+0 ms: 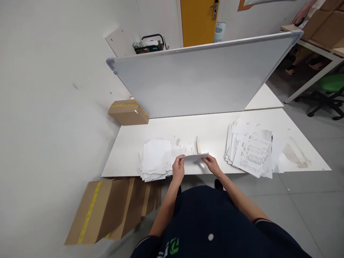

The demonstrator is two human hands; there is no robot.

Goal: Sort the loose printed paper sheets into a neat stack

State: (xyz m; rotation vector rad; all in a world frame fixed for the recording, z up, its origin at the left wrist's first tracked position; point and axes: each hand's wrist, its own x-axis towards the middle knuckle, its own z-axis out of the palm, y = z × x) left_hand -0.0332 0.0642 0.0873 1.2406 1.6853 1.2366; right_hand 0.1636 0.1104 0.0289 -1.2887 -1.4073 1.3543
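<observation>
My left hand (pixel 178 167) pinches the left end of some white paper (pixel 194 157), with the thumb on the near side. At its other end, my right hand (pixel 211 164) grips the same paper. It is tilted up, seen almost edge-on, just above the front of the white table (pixel 129 157); I cannot tell if it is one sheet or several. Just beyond it lies a small cream oblong object (pixel 198 147). A stack of blank-looking paper (pixel 156 156) sits left of my left hand. To the right of my right hand, printed sheets (pixel 252 152) lie in a loose, fanned pile.
A whiteboard panel (pixel 185 82) stands along the table's far side. One cardboard box (pixel 128 114) rests at the back left corner; larger cardboard boxes (pixel 99 208) stand on the floor at front left. A wall (pixel 53 89) rises on the left. A green chair (pixel 331 84) is far right.
</observation>
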